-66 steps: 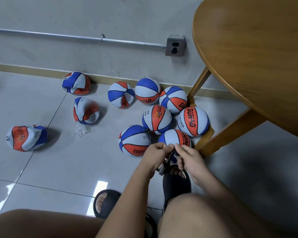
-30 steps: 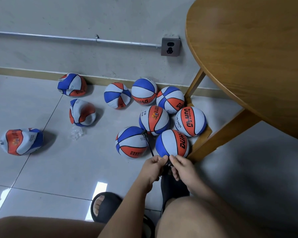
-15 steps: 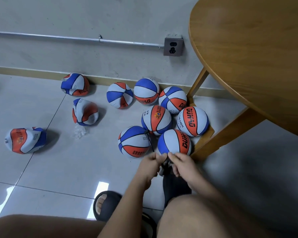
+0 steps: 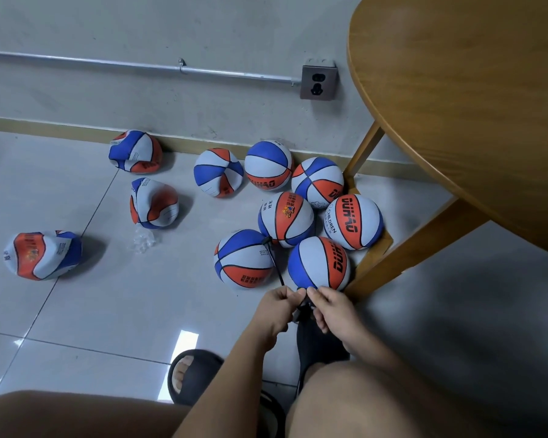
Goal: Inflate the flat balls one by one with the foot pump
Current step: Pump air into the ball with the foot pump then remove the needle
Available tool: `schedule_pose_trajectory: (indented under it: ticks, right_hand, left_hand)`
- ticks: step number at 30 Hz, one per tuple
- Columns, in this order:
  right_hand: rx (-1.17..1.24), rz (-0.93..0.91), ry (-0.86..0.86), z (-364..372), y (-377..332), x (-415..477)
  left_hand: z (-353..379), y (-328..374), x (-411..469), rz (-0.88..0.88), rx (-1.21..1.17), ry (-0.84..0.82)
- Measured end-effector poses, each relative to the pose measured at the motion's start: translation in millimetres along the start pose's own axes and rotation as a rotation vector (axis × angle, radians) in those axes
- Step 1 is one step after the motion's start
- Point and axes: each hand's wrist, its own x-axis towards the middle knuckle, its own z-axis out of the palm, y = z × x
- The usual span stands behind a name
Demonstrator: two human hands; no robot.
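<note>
Several round red, white and blue balls cluster by the table leg; the nearest ball (image 4: 320, 263) lies just beyond my fingers. Three flat, crumpled balls lie to the left: one by the wall (image 4: 135, 151), one in the middle (image 4: 154, 203), one far left (image 4: 41, 256). A thin black pump hose (image 4: 274, 263) runs from the ball (image 4: 244, 259) on the left down to my hands. My left hand (image 4: 277, 306) and my right hand (image 4: 332, 308) both pinch the hose's lower end above my black slipper. The pump itself is hidden.
A round wooden table (image 4: 472, 105) overhangs the right side, its legs (image 4: 405, 251) slanting down to the floor beside the balls. A wall socket (image 4: 318, 82) and a metal pipe (image 4: 140, 66) run along the wall. A scrap of clear plastic (image 4: 143, 241) lies on the tiles.
My hands have stayed together at the hose end, shifting only slightly. The hose shows stretched up beside the left ball. The camera has swayed a little.
</note>
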Motion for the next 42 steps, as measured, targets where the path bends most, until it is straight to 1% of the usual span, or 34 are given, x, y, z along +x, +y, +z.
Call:
schedule_pose_trajectory:
  ticks: [6,9,11,14,17,21,25,31,35,37,40,42]
  right_hand:
    - [-0.11,0.093,-0.07,8.4,26.8,1.2]
    - [-0.117,0.091,-0.038,8.9,17.6,-1.4]
    - [-0.06,0.042,0.027,7.5,1.5,-5.8]
    - [0.122,-0.072,0.107,0.3,-29.6,-11.3]
    - [0.225,-0.085,0.102,-10.6,-36.7,-10.3]
    - [0.173,-0.023,0.074,-15.3,-27.1,-5.8]
    - [0.097,0.016,0.044,-7.7,-18.8,-0.1]
    - [-0.018,0.068,-0.041,4.3,15.3,5.9]
    - [-0.046,0.1,-0.048,2.1,20.2,0.1]
    - [-0.031,0.077,-0.031,-0.3,10.1,-3.6]
    - [0.066,-0.014,0.015,-4.3,-18.9,-9.8]
    - [0.142,-0.054,0.049,-7.2,-35.5,-12.5]
  left_hand:
    - [1.3,-30.1,0.7,-0.04,0.133,0.085]
    - [2.3,-26.8,-0.1,-0.024,0.179,0.109]
    - [0.1,-6.3,-5.6,0.012,0.122,0.075]
    - [-4.8,38.0,-11.3,0.143,0.0,0.017]
    - [2.8,52.8,-8.9,0.197,0.021,0.008]
    - [8.1,35.7,-2.2,0.119,0.034,0.01]
    - [5.1,18.2,4.6,0.079,0.093,0.056]
    - [2.0,-16.2,5.3,-0.011,0.182,0.132]
    - [6.6,-23.8,1.5,-0.032,0.197,0.155]
    - [5.8,-13.7,-2.9,-0.008,0.137,0.131]
    - [-1.0,16.6,-9.2,0.048,-0.059,0.004]
    - [-7.0,36.8,-10.3,0.089,-0.125,-0.069]
